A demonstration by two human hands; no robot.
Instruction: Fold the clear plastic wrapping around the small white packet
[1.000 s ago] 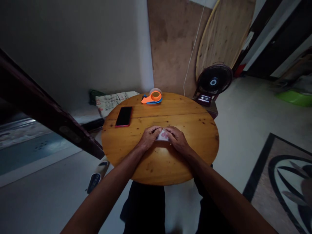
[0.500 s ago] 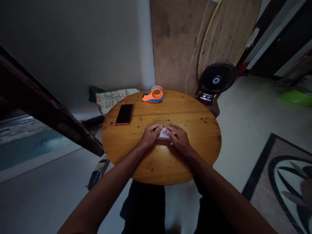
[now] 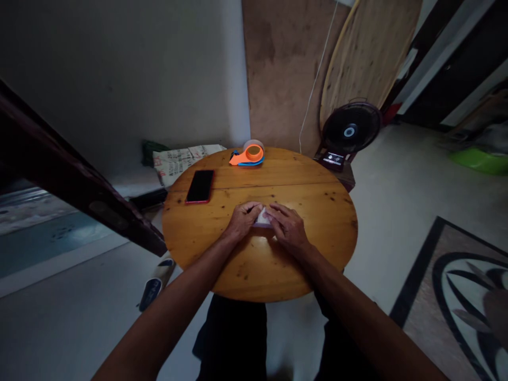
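Observation:
A small pale, lilac-edged flat thing [image 3: 262, 220], perhaps a little box or packet, lies between my hands low over the round wooden table [image 3: 254, 270]. My left hand [image 3: 242, 221] grips its left side, thumb on top and fingers curled behind. From the right, my right hand [image 3: 289, 226] closes on the other side with thumb and fingers. Both hands hide much of the thing, so its exact kind does not show.
A dark-screened phone [image 3: 200, 186] lies on the table's left part. At the far edge stands an orange and blue tape dispenser [image 3: 248, 155]. Behind the table to the right is a round black fan [image 3: 351, 131]. A dark wooden post [image 3: 99, 201] slants at the left.
My right fingers have shifted slightly on the pale thing, the thumb now lying straighter along its right side. The whole view has slid a little; my left hand keeps its grip.

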